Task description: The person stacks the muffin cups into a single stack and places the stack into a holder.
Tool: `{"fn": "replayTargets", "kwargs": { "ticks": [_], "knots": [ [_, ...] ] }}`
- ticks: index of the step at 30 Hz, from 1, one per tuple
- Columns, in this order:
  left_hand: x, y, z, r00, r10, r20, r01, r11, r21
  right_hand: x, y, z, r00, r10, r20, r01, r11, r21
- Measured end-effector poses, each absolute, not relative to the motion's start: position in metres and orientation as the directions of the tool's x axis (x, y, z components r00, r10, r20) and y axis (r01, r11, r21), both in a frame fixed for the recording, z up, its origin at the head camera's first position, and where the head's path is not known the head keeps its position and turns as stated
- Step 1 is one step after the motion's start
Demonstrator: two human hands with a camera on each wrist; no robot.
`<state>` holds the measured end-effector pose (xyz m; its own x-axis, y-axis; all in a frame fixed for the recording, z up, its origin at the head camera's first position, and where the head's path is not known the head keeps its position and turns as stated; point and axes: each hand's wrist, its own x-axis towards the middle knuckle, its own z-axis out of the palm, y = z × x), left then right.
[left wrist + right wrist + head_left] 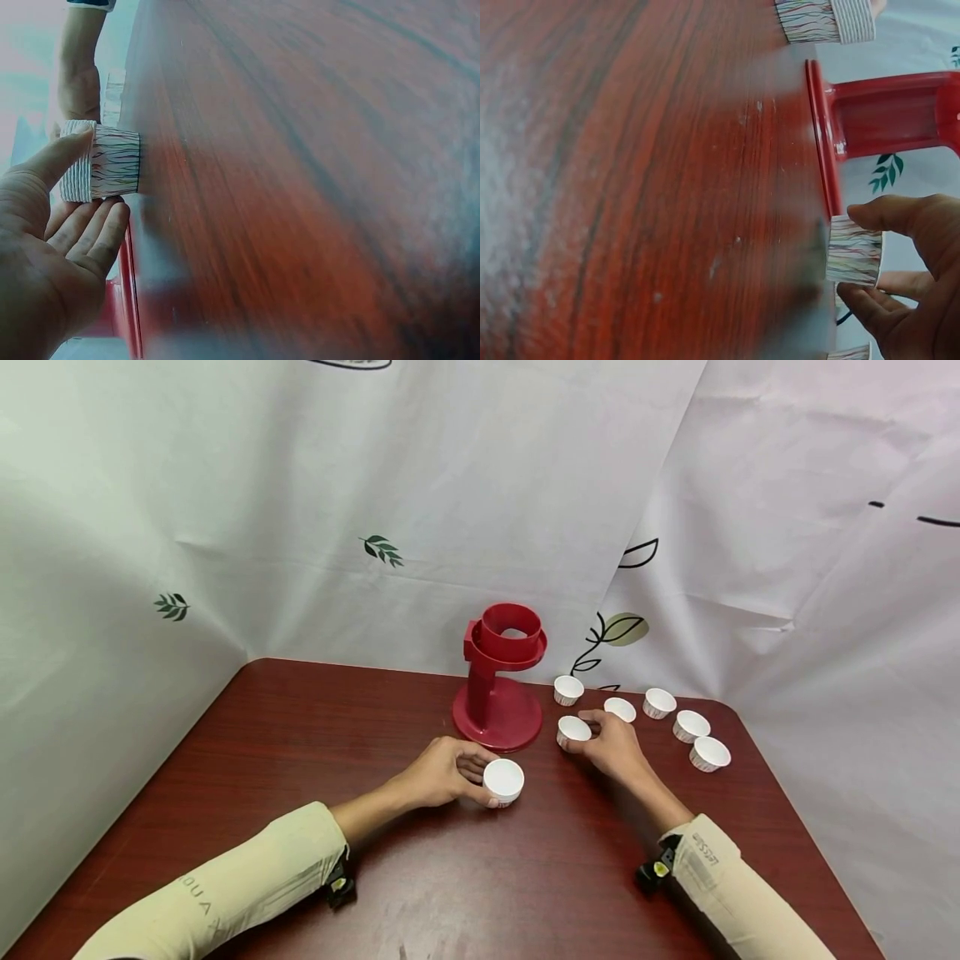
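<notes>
Near red stand (pixel 481 693), left grip (pixel 441 774) pinching cup stack (pixel 503 780); right grip (pixel 617 748) pinching white cup (pixel 573 729), partly hiding farther cup (pixel 620 707).

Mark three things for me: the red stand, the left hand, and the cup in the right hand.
Red stand (pixel 482 690): head view, on its upright post.
Left hand (pixel 441 773): head view, on its back.
Cup (pixel 855 251) in the right hand (pixel 934 300): right wrist view, on its patterned side.
</notes>
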<state>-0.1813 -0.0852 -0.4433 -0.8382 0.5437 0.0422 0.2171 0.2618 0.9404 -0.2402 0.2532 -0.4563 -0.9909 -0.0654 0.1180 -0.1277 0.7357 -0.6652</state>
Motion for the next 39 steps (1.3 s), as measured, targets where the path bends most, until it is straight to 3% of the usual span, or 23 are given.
{"fn": "replayTargets", "kwargs": {
  "ticks": [10,21,39],
  "knots": [
    [-0.183,-0.085,-0.444,-0.838,0.544,0.036,0.212,0.265,0.941,-0.256,0.267,-0.481,-0.993,-0.055,0.104,-0.112,0.709,-0.696],
    [-0.182,-0.084,-0.444,-0.844,0.536,0.027,0.204,0.274,0.94,-0.224,0.245,-0.439,-0.997,-0.069,0.047,-0.08,0.625,-0.776],
    [-0.183,-0.082,-0.444,-0.848,0.53,0.034,0.214,0.282,0.935,-0.212,0.237,-0.429,-0.991,-0.13,-0.031,-0.025,0.41,-0.912]
  ]
}}
